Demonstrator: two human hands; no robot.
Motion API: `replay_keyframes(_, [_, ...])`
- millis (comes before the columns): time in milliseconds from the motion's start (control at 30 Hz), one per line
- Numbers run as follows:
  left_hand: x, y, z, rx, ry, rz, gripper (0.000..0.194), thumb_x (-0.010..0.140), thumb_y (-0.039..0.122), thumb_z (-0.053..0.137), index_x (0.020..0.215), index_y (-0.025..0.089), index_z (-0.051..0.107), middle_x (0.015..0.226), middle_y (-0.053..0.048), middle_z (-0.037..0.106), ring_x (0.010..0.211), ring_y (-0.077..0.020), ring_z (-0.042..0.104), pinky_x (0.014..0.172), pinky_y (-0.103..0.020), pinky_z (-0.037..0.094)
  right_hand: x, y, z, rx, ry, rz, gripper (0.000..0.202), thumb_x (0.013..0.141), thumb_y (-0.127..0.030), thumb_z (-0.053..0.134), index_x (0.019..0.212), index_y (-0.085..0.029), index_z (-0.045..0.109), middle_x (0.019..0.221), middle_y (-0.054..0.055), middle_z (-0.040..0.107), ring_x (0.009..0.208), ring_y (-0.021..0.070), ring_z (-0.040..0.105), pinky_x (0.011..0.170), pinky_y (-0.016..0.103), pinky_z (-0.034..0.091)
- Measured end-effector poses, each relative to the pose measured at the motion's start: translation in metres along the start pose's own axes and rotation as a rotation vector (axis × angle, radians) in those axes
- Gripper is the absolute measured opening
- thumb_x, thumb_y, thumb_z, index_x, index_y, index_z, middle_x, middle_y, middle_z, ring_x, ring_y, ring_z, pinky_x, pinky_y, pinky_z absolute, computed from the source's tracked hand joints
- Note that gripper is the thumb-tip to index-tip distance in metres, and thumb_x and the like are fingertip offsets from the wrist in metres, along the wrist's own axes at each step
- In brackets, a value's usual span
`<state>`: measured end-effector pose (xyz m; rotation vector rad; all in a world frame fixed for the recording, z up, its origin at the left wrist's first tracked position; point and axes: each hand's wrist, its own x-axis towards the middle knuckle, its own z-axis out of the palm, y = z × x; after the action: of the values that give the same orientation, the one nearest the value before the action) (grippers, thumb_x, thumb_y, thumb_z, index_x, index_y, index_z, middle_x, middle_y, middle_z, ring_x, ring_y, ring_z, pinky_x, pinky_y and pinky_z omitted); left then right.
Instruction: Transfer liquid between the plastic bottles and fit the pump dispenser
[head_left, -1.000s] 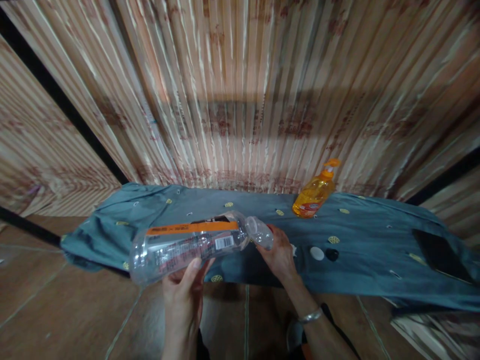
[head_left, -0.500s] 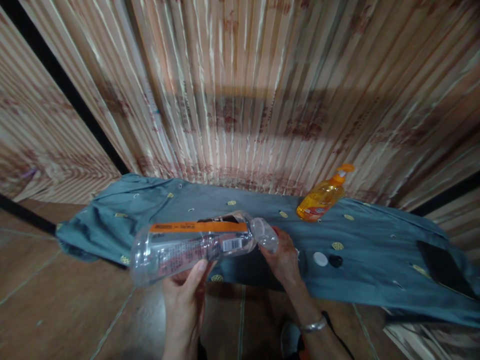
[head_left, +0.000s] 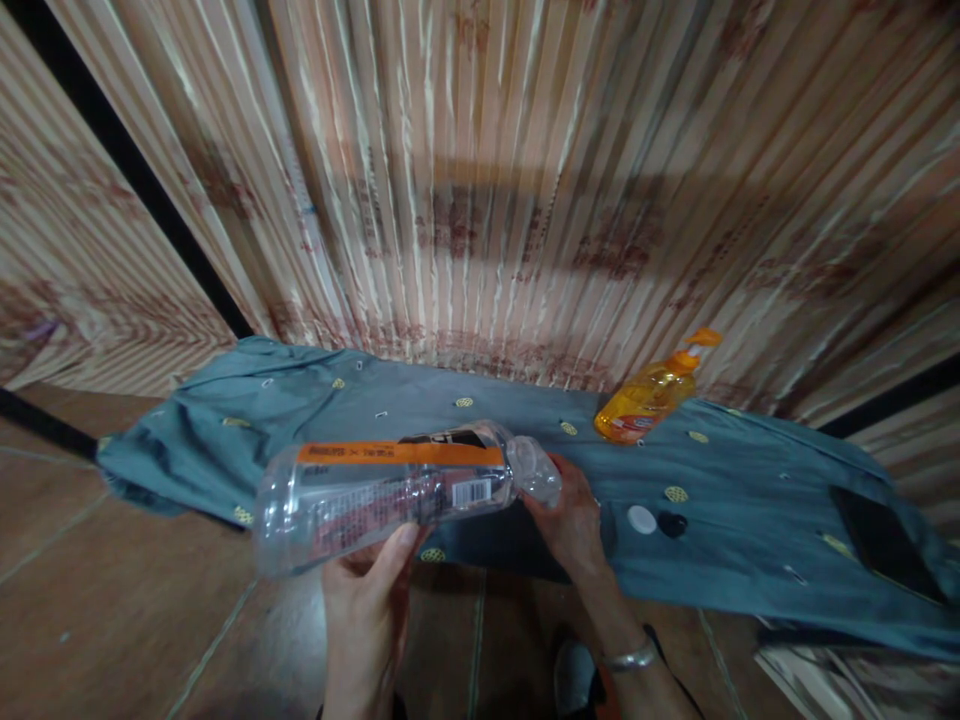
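My left hand (head_left: pixel 375 590) is wrapped round the underside of a large clear plastic bottle (head_left: pixel 322 500), thumb on its near side. The bottle lies nearly level, mouth to the right, with an orange-striped label and a barcode. At its mouth, my right hand (head_left: pixel 566 520) is closed on a small clear plastic container (head_left: pixel 538 472), which meets the bottle neck at an angle. Whether the two openings touch or overlap cannot be made out. Both vessels look see-through, with no clear liquid level visible.
A pump bottle of orange liquid (head_left: pixel 645 400) stands on the blue-green cloth (head_left: pixel 405 390) at the back right. Nearer lie a white cap (head_left: pixel 641 519) and a small black object (head_left: pixel 672 523). A dark flat phone-like object (head_left: pixel 885 540) rests at far right. Behind hangs a striped curtain (head_left: pixel 465 200).
Both hands keep their hold, and the bottle and small container stay mouth to mouth with only a tiny shift. The view has moved slightly.
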<state>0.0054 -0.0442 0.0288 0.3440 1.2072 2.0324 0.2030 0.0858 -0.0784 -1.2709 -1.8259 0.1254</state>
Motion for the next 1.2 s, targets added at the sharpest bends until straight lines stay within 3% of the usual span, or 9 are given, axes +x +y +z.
replay_keyframes(200, [-0.005,0.003,0.008,0.001,0.007,0.023,0.035,0.056,0.036,0.096,0.079,0.017,0.077,0.08,-0.007,0.08,0.081,-0.0267,0.078,0.082,-0.043,0.067,-0.001,0.002,0.001,-0.009,0.01,-0.019,0.05,0.09,-0.05,0.059,0.129,-0.018,0.056,0.115,0.017,0.072,0.107,0.0334,0.069,0.091,0.052,0.059])
replay_keyframes(667, [-0.009,0.007,0.012,-0.003,0.022,0.023,0.036,0.052,0.038,0.098,0.074,0.018,0.078,0.077,-0.007,0.08,0.072,-0.021,0.077,0.073,-0.029,0.066,-0.002,0.004,0.0,0.004,0.002,-0.013,0.051,0.085,-0.042,0.062,0.13,-0.019,0.056,0.117,0.016,0.073,0.108,0.0331,0.069,0.093,0.052,0.058])
replay_keyframes(867, [-0.01,0.008,0.013,0.006,0.035,0.009,0.039,0.051,0.039,0.098,0.075,0.016,0.077,0.077,-0.008,0.08,0.072,-0.0216,0.077,0.074,-0.032,0.066,-0.001,0.002,-0.001,-0.003,-0.01,-0.01,0.05,0.085,-0.042,0.062,0.129,-0.018,0.056,0.117,0.016,0.072,0.109,0.0331,0.07,0.093,0.052,0.058])
replay_keyframes(1200, [-0.016,0.012,0.019,0.005,0.05,-0.008,0.036,0.055,0.039,0.096,0.076,0.016,0.078,0.075,-0.005,0.079,0.073,-0.0181,0.077,0.076,-0.025,0.063,-0.001,0.003,0.0,-0.007,0.02,-0.048,0.05,0.088,-0.044,0.06,0.13,-0.018,0.056,0.116,0.017,0.072,0.107,0.0334,0.07,0.092,0.053,0.059])
